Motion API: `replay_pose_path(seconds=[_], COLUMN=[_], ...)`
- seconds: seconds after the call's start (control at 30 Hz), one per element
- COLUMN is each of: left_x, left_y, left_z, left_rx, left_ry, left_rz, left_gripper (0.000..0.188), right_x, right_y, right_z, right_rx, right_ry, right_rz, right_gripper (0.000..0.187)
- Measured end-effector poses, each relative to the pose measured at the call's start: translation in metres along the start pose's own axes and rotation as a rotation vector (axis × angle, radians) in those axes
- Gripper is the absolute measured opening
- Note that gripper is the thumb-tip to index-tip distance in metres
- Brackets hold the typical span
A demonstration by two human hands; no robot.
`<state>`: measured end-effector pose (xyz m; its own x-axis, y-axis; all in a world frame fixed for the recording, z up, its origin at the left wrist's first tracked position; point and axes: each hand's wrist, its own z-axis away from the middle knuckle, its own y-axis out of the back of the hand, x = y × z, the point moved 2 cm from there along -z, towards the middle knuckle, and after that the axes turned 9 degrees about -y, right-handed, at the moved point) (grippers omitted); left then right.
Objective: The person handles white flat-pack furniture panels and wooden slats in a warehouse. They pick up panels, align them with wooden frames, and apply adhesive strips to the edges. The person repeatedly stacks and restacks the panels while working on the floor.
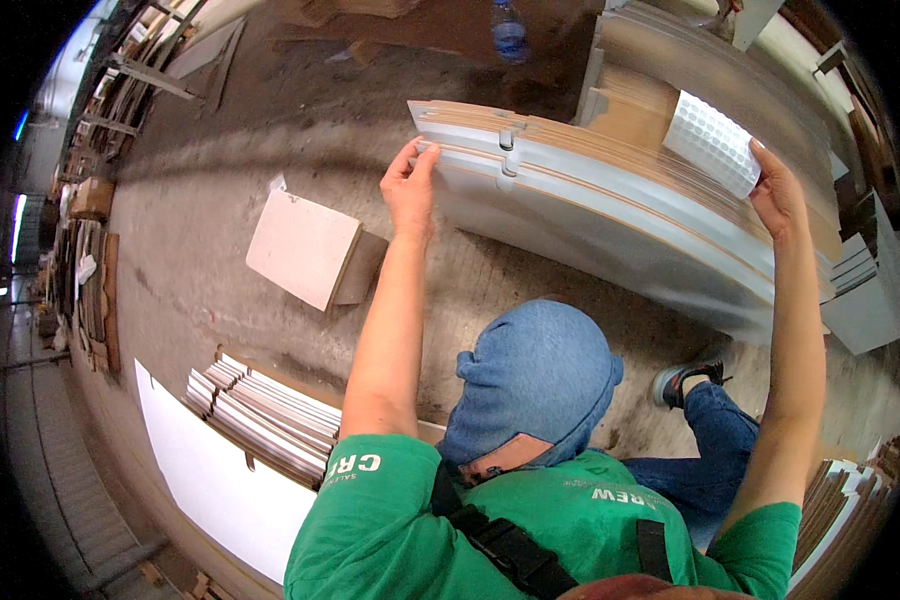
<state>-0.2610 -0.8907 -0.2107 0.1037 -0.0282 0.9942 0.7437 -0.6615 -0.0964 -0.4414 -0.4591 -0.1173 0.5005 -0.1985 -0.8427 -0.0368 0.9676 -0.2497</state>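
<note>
A thick bundle of flat cardboard sheets (pixel 610 165), white-faced with brown edges and small notches, stands slantwise in front of me. My left hand (pixel 410 180) pinches the bundle's near-left corner, thumb on one side and fingers curled round the edge. Farther right, my right hand (pixel 778 195) grips the end of a slightly curled white sheet with a raised dot pattern (pixel 712 140). That dotted sheet lies over the brown upper edges of the bundle. Below my arms, a raised denim-covered knee (pixel 530 375) hides part of the floor.
A pale carton (pixel 305 245) sits on the concrete floor left of my forearm. White-edged folded cardboard (pixel 270 400) lies on a large white sheet (pixel 210 490) at lower left. A plastic bottle (pixel 508 40) stands at the back. More brown sheets (pixel 660 50) rise behind the bundle.
</note>
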Motion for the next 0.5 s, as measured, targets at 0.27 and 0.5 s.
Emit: replay_pose_path(seconds=[0.27,0.5], left_x=[0.003,0.071], left_y=[-0.014,-0.07], left_z=[-0.001,0.072], left_rx=[-0.015,-0.45], left_ry=[0.01,-0.38], left_rz=[-0.06,-0.114], left_gripper=[0.039,0.043], right_x=[0.024,0.057], right_y=[-0.028,-0.041], right_z=[0.07,0.102], right_rx=[-0.213,-0.332], right_ry=[0.165,0.113], right_rz=[-0.069,-0.149], right_gripper=[0.021,0.026])
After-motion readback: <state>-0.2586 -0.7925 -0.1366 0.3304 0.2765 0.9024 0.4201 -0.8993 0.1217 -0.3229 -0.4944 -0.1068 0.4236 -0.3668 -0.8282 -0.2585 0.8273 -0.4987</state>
